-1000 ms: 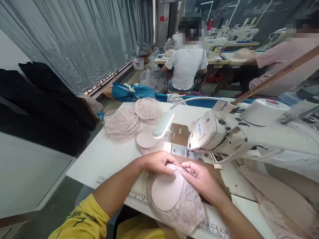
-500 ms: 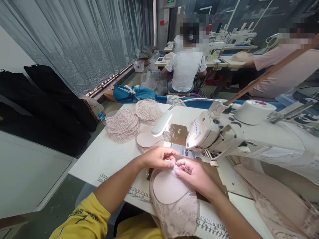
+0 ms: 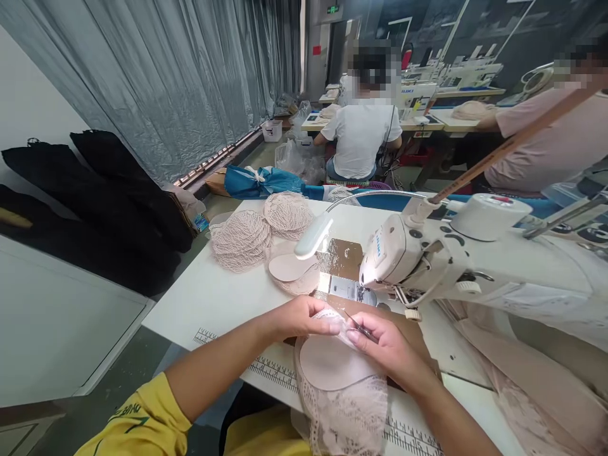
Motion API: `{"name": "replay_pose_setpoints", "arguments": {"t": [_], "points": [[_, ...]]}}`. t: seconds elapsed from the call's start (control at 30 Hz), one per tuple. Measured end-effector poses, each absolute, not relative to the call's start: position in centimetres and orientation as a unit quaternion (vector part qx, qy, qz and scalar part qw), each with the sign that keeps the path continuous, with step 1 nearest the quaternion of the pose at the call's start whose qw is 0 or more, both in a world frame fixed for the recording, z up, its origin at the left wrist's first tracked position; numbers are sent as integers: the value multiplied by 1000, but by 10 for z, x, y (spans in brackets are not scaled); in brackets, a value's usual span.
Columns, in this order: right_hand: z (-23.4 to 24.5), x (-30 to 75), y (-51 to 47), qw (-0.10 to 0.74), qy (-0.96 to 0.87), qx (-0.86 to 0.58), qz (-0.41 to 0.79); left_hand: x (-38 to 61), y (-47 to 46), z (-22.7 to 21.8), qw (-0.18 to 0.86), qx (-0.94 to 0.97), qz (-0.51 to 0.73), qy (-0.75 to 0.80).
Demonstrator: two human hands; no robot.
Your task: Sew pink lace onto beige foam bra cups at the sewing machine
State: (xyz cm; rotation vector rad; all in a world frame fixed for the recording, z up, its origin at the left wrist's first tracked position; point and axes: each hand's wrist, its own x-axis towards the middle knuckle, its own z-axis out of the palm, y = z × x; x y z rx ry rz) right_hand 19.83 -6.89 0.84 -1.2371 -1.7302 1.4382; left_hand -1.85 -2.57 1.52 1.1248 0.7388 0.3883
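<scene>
A beige lace bra cup piece (image 3: 335, 364), with a smooth pad on it, hangs over the front edge of the sewing table. My left hand (image 3: 306, 318) pinches its upper lace edge between thumb and fingers. In my right hand (image 3: 382, 342) are small dark thread snips (image 3: 363, 328), their pointed tip slanting up to the left beside the lace. The right thumb lies close against the lace; whether it also grips the fabric I cannot tell. Just beyond my hands are the needle area and the sewing machine head (image 3: 382, 253).
Piled lace cups (image 3: 241, 240) and a single padded cup (image 3: 292, 269) lie at the table's left. A lamp (image 3: 313, 237) arches above the needle plate. More beige fabric (image 3: 532, 367) lies at right. One co-worker (image 3: 361, 136) sits ahead, another (image 3: 546, 139) farther right.
My hands have moved slightly apart along the lace edge. The snips now show in my right hand, where they could not be made out before. The view has shifted a little.
</scene>
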Motion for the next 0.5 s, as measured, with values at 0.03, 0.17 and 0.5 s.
{"name": "replay_pose_setpoints", "arguments": {"t": [0.03, 0.17, 0.5], "points": [[6, 199, -69, 282, -648, -463, 535, -12, -28, 12, 771, 494, 211, 342], [-3, 208, -67, 305, -632, -481, 526, 1, -33, 6, 765, 473, 277, 337], [20, 195, -66, 296, -655, -462, 520, 1, -33, -2, 698, 574, 241, 353]]}}
